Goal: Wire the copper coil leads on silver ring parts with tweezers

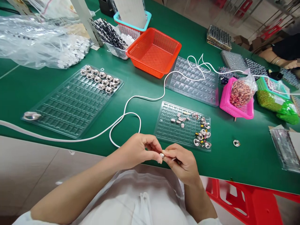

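Over the table's front edge, my left hand (140, 150) and my right hand (181, 161) meet fingertip to fingertip. Between them is a small shiny silvery rounded part (162, 155), pinched from both sides. A thin dark piece (173, 158) shows among my right fingers; its kind is unclear. Just beyond the hands lies a small clear tray (164, 125), with pale little blocks (180, 119) in its middle and metal parts with coloured bits (202, 134) on its right side. One similar silvery part (236, 143) lies alone on the table to the right.
A larger clear tray (70, 103) at left carries rows of silvery parts (100, 78). A white cable (145, 98) crosses the green table. Beyond stand an orange basket (153, 67) and a pink basket (225, 97). A red stool (257, 200) is below right; another person's arm (272, 56) shows far right.
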The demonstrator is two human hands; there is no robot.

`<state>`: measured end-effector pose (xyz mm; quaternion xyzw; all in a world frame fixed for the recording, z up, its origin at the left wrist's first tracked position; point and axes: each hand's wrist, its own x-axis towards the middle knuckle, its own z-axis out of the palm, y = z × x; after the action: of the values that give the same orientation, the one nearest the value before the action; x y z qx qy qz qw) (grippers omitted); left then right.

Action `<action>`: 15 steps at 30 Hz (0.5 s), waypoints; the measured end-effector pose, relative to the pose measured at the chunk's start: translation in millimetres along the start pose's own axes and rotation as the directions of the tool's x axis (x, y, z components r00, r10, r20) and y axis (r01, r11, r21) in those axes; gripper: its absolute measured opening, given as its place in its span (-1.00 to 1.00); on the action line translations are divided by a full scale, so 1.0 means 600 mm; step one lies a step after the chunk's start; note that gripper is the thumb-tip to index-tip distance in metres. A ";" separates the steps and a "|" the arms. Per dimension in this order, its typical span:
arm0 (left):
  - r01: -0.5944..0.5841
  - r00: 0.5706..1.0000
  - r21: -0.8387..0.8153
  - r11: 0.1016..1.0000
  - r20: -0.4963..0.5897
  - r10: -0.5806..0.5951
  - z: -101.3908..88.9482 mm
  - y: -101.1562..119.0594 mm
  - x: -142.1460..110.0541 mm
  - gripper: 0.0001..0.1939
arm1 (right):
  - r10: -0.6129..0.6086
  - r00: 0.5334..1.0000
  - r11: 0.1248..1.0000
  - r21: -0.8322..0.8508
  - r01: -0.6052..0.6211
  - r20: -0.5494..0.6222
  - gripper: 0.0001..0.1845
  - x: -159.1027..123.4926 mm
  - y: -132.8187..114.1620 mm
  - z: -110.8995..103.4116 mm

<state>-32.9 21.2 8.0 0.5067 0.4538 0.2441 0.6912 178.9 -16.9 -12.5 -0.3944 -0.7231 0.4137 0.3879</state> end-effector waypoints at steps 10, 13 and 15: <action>0.118 0.984 -0.081 0.990 0.146 -0.105 -0.008 -0.010 0.003 -0.79 | -0.040 0.997 0.998 0.059 0.036 0.063 -0.73 -0.001 -0.006 0.003; 0.132 0.979 -0.091 0.987 0.167 -0.115 -0.008 -0.016 0.006 -0.78 | -0.038 0.998 0.997 0.073 0.034 0.052 -0.75 -0.002 -0.003 0.005; 0.132 0.981 -0.113 0.985 0.158 -0.114 -0.008 -0.020 0.007 -0.78 | -0.030 0.998 0.997 0.075 0.026 0.061 -0.72 -0.003 -0.001 0.004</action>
<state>-36.2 22.7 -4.8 0.4511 0.4149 0.1894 0.7671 177.5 -19.4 -13.5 -0.3564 -0.7243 0.4469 0.3855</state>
